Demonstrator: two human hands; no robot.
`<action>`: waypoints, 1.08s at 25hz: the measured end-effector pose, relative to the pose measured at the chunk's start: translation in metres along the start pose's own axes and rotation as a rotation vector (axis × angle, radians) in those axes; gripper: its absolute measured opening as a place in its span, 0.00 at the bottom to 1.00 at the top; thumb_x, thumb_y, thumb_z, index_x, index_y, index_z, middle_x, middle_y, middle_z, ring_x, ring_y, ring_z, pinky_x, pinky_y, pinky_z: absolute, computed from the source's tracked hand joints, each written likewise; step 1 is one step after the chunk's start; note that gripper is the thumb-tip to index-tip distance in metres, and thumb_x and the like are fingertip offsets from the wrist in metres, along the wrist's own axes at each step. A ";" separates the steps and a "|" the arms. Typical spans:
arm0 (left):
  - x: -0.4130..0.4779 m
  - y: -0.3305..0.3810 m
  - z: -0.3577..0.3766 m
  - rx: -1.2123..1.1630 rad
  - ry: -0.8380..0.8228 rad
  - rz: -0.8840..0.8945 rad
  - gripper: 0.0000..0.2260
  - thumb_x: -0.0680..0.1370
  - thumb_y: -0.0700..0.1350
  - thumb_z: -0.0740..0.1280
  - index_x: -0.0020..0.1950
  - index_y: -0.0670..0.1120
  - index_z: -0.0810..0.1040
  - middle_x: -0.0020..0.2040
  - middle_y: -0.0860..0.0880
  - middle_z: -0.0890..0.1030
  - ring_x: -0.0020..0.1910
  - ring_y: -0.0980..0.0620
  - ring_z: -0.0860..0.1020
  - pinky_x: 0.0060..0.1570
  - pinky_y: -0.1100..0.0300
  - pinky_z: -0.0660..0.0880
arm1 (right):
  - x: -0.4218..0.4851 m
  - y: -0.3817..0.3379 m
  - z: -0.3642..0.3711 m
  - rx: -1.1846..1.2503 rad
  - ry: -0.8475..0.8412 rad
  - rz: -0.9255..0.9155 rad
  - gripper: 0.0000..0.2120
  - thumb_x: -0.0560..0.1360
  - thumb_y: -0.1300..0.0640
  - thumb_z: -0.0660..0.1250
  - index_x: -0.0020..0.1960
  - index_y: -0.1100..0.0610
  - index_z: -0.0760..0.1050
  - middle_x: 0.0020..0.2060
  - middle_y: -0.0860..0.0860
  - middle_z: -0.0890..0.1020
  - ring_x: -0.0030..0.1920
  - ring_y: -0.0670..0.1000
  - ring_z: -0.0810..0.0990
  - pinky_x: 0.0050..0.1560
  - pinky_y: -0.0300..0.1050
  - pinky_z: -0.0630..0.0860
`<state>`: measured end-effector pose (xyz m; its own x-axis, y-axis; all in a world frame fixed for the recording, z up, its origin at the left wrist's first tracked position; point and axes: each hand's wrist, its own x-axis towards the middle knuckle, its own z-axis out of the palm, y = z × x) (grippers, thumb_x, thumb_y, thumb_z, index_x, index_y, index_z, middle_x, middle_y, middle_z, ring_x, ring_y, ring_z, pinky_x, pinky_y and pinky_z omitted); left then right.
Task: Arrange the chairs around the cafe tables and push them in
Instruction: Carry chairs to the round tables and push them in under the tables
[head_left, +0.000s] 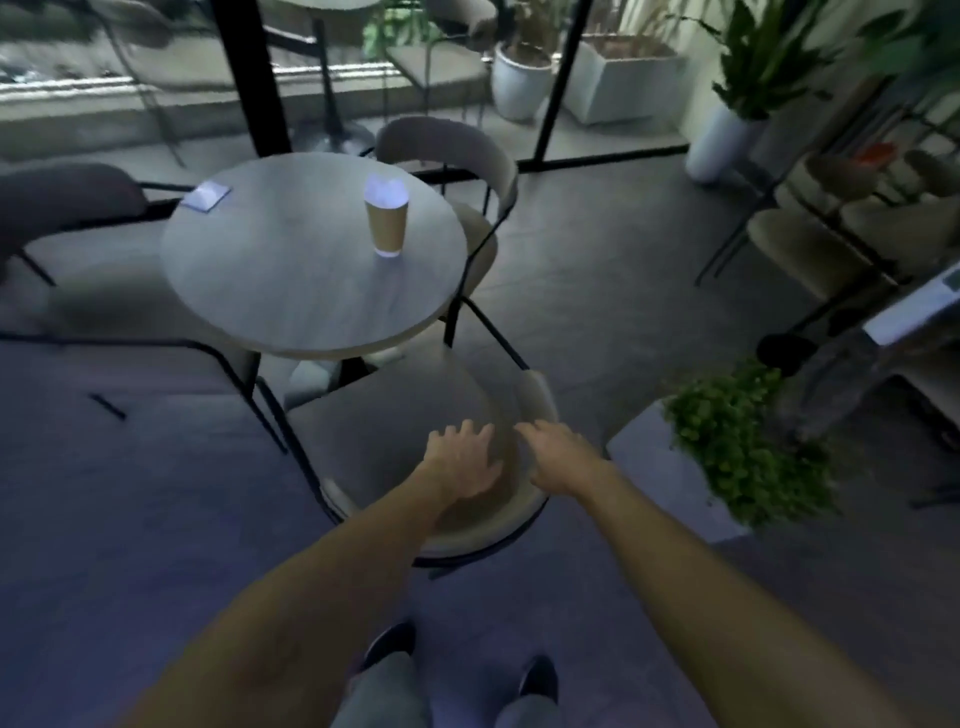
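A round grey cafe table (291, 291) stands in the middle. The nearest chair (395, 415), with a pale seat, curved backrest and black legs, sits just in front of me at the table's near right edge. My left hand (462, 460) and my right hand (558, 460) are spread with fingers apart over its backrest; blur hides whether they touch it. A second pale chair (447, 150) stands at the table's far right. A dark chair (67, 200) is at the far left, and another black-framed chair (114, 317) sits blurred at the table's left side.
A brown paper cup (387, 221) and a small white card (205, 196) rest on the table. A white planter box with a green bush (737, 441) stands close to the right of the nearest chair. Potted plants, stacked chairs (831, 244) and a glass wall lie beyond.
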<state>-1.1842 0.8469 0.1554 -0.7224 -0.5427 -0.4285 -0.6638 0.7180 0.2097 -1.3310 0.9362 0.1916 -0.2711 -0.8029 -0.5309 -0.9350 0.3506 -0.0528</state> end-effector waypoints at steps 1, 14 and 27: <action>-0.002 0.004 0.004 -0.018 0.010 -0.055 0.29 0.81 0.62 0.55 0.78 0.49 0.58 0.72 0.41 0.68 0.67 0.37 0.71 0.64 0.42 0.68 | 0.004 0.001 0.003 -0.031 -0.011 -0.067 0.35 0.77 0.57 0.67 0.80 0.54 0.56 0.72 0.56 0.68 0.69 0.62 0.68 0.67 0.56 0.69; -0.045 0.066 0.092 -0.125 -0.079 -0.456 0.30 0.79 0.63 0.57 0.76 0.48 0.62 0.71 0.41 0.69 0.68 0.38 0.69 0.65 0.43 0.66 | 0.029 0.032 0.072 -0.333 -0.114 -0.476 0.30 0.76 0.59 0.65 0.77 0.54 0.61 0.69 0.56 0.71 0.68 0.62 0.69 0.67 0.59 0.69; -0.030 0.070 0.141 -0.017 -0.096 -0.500 0.20 0.77 0.39 0.66 0.68 0.52 0.70 0.63 0.45 0.76 0.63 0.39 0.73 0.68 0.32 0.55 | 0.051 0.049 0.118 -0.594 0.024 -0.480 0.13 0.81 0.61 0.57 0.63 0.53 0.74 0.59 0.54 0.82 0.61 0.58 0.78 0.61 0.52 0.69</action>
<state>-1.1815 0.9747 0.0587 -0.2953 -0.7749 -0.5588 -0.9274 0.3732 -0.0274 -1.3635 0.9695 0.0625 0.1971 -0.8145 -0.5456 -0.9157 -0.3518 0.1943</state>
